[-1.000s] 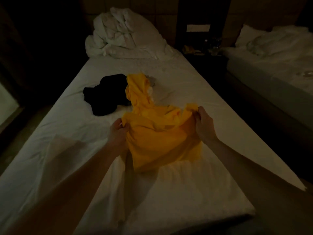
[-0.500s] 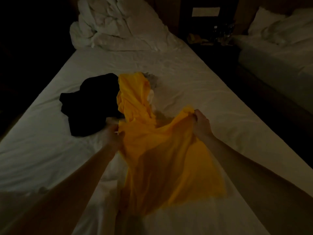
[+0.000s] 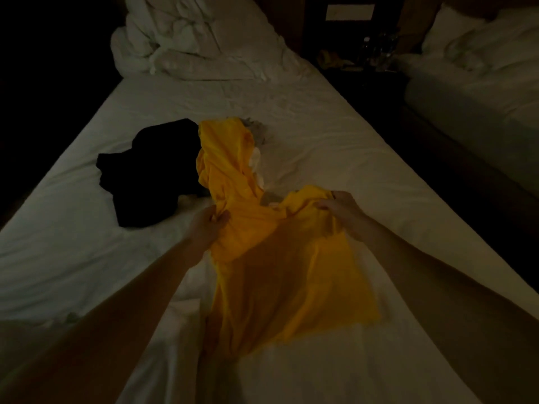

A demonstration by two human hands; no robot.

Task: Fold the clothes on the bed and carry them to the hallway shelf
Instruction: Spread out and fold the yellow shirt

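Stretching between both grips, yellow garment (image 3: pixel 280 258) is pinched by left hand (image 3: pixel 204 228) and right hand (image 3: pixel 341 211).

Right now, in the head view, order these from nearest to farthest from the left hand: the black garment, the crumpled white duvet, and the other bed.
Measured from the left hand, whose grip is on the yellow garment:
1. Black garment, just beyond it, toward the left.
2. Crumpled white duvet, at the head of this bed.
3. Other bed, far right, across the dark gap.
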